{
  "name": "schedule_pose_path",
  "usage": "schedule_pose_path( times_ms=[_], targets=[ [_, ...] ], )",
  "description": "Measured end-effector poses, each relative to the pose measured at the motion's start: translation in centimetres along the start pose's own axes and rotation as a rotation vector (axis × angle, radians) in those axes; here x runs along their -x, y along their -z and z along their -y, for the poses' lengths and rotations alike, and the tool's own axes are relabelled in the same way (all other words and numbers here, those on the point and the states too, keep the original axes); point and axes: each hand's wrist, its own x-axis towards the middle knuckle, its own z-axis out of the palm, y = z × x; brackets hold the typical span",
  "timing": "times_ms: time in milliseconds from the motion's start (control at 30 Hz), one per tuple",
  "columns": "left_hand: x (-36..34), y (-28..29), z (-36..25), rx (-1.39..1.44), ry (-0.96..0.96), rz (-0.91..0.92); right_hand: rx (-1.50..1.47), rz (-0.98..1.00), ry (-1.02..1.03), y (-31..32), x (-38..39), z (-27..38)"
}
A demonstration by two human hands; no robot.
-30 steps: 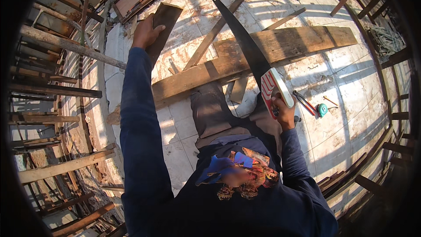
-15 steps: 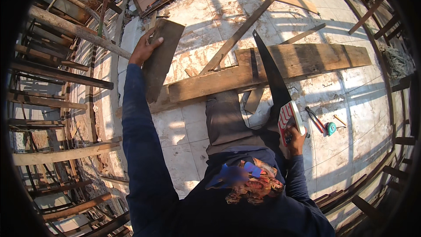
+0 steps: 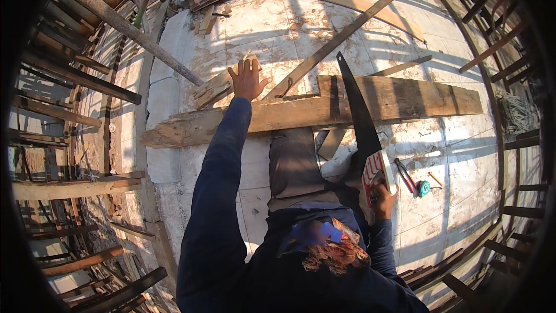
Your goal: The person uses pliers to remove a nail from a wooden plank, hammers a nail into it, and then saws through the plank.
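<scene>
Across the notched plank (image 3: 425, 97) runs our handsaw (image 3: 360, 110), blade roughly crosswise to the board's length; our right hand (image 3: 382, 198), nearer the saw, grasps its handle, while our left hand (image 3: 248, 81) spreads its fingers beyond the plank's far edge.

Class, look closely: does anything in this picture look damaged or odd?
Yes. Below and left of the left hand, the weathered timber has a ragged, broken-looking left end. That looks odd beside the notched plank, whose right end is much straighter.
</scene>
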Motion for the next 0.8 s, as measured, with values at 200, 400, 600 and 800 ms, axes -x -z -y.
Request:
schedule_pose_path(
  times_ms=[200,400,600,800],
  targets=[
    [2.5,-4.2,-2.2,0.430,-0.226,0.842,0.158,0.114,0.059,-1.0,0.7,1.3],
    [2.4,-4.3,-1.9,0.359,-0.193,0.739,0.381,0.217,0.218,-0.1,1.5,1.0],
    [5.2,-3.9,-1.6,0.447,-0.192,0.678,0.570,0.322,0.348,-3.5,2.3,4.0],
    [5.6,1.2,-4.6,0.257,-0.155,0.724,0.479,0.270,0.098,-5.2,2.4,3.5]
  ],
)
